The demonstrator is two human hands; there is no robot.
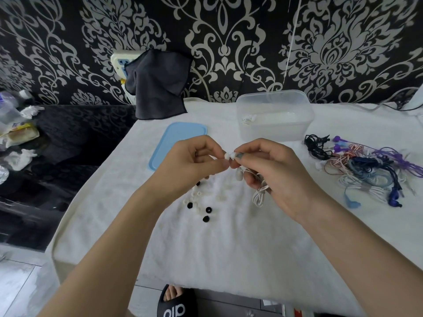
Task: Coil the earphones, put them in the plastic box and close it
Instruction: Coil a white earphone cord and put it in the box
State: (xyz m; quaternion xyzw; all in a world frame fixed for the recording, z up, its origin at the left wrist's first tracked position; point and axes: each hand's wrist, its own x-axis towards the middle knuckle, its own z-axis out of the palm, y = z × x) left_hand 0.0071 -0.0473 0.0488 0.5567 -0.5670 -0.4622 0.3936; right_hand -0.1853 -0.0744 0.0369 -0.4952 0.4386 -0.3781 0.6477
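here a white earphone (231, 155) is pinched between the left hand (194, 156) and right hand (270, 167) above the desk (229, 236), both grips closed on it. its half-coiled cord (258, 195) could be unwound if the loops are released, or the tip dropped among the loose eartips (196, 202); the plastic box (274, 115) is left open beyond.

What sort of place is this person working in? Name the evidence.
Probably a room at home: patterned wallpaper, a towel-covered table, a slippered foot on tiled floor, and a wall power strip draped with a dark cloth.
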